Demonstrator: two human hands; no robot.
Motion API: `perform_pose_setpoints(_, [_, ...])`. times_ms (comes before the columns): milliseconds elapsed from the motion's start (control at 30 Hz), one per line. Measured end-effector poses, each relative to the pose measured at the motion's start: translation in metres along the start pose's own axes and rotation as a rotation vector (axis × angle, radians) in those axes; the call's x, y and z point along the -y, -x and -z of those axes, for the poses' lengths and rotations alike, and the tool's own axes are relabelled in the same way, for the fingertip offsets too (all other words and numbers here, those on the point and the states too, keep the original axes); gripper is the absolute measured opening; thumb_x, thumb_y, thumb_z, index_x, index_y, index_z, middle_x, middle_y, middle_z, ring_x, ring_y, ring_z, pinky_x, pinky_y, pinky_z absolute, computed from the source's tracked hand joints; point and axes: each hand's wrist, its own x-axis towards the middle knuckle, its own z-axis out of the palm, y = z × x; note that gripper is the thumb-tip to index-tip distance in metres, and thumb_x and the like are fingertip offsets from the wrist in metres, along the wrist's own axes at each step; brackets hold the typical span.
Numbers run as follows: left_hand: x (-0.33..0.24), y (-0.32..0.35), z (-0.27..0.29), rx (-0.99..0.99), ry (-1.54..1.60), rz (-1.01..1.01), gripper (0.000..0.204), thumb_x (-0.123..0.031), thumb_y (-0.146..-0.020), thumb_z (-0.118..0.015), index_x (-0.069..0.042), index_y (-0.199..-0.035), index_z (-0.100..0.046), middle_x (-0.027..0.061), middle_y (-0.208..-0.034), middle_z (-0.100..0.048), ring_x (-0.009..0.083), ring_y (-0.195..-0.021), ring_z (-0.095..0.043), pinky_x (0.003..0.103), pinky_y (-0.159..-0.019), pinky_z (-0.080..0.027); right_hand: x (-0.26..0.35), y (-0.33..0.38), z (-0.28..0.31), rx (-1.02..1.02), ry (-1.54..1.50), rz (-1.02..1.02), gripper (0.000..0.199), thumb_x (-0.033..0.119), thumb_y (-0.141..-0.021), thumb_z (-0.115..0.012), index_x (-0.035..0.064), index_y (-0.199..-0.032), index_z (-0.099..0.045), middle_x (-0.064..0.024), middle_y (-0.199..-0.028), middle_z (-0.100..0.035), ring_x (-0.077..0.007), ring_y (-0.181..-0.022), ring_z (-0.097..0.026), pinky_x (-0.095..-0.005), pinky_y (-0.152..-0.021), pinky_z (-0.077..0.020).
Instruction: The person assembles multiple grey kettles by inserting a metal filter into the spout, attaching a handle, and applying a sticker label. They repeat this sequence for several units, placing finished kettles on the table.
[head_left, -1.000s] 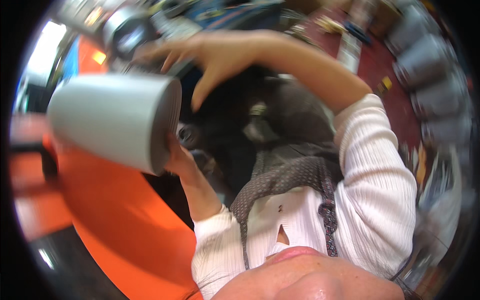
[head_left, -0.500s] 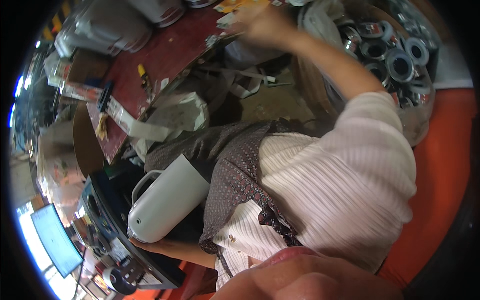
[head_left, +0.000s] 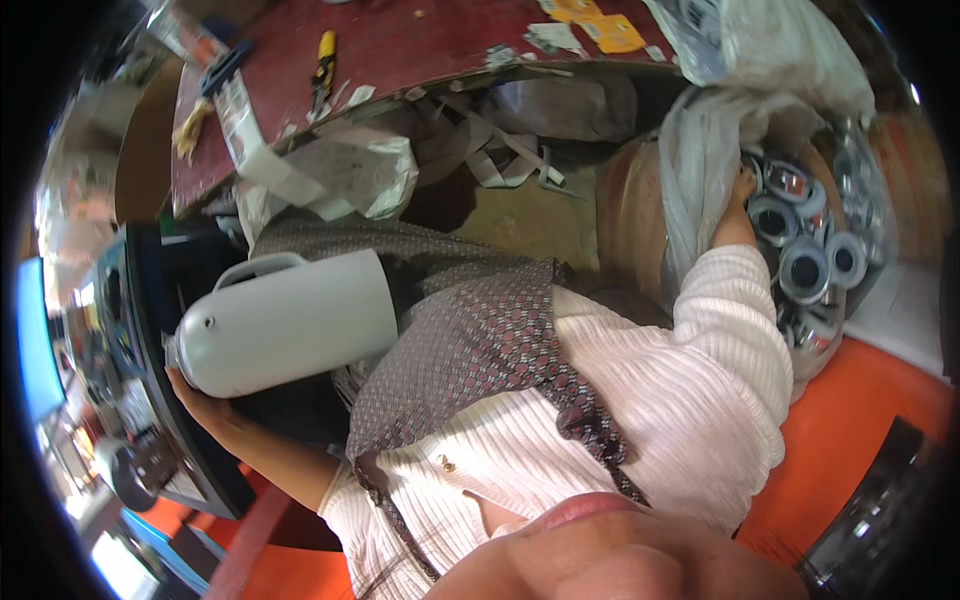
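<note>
At far left, a lit screen (head_left: 38, 345) stood near a dark-framed unit (head_left: 185, 400). Beside that frame, the left hand (head_left: 208, 408) cupped the narrow, rounded end of a grey jug (head_left: 290, 325), its fingers partly hidden. The jug lay on its side, handle toward the tabletop (head_left: 440, 35), wide end against the patterned apron (head_left: 455, 340). At right, the right hand (head_left: 746, 187) reached into a plastic bag (head_left: 690, 190) of grey rings (head_left: 805, 245); whether it gripped one could not be told.

Good practice here would be keeping the jug braced against the apron while the other hand worked by feel, lifting a ring clear without dragging its neighbours or snagging the plastic.

The dark frame crowded the jug's narrow end, and a white sack (head_left: 365, 170) sat near its handle. The tabletop's front edge ran beyond the lap; the roomiest gap lay between lap and edge, left of the bag.
</note>
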Motion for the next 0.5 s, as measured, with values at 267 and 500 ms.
perform_pose_setpoints(267, [0.004,0.019,0.002,-0.146,0.291,-0.117,0.073,-0.063,-0.095,-0.05,-0.002,-0.136,-0.055,0.0176,-0.135,-0.06,0.0342,-0.123,-0.058,0.053,-0.105,-0.045,-0.097,0.013,0.19,0.226,-0.173,0.031,0.076,0.024,-0.064,-0.086,0.0031,-0.131,-0.056,-0.0248,-0.129,-0.062,-0.0401,-0.12,-0.06,-0.0471,-0.101,-0.0475])
perform_pose_setpoints(500, [0.048,0.011,-0.016,-0.263,0.205,-0.342,0.086,-0.068,-0.092,-0.051,0.0,-0.143,-0.045,0.0196,-0.144,-0.052,0.0377,-0.13,-0.051,0.054,-0.107,-0.043,0.091,0.078,0.438,-0.152,-1.892,0.497,0.051,0.035,-0.089,-0.072,0.0028,-0.127,-0.061,-0.0123,-0.122,-0.068,-0.0262,-0.111,-0.065,-0.0407,-0.095,-0.0513])
